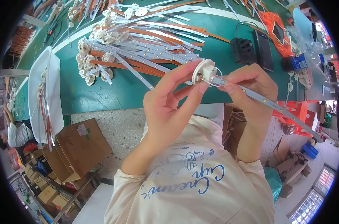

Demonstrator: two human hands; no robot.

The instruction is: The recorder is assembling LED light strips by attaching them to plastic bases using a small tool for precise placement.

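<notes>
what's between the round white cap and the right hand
Thin white wires and the light strip's end lie between them, in the head view.

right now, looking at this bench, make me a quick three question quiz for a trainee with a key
1. Which hand holds the round off-white plastic base?
2. True or false: the long narrow pale strip with small yellow chips is in the right hand.
3. Where does the large pile of white and orange strips lie?
A) on the floor
B) on the green tabletop
C) on the person's lap

Key: 1. the left hand; 2. true; 3. B
</notes>
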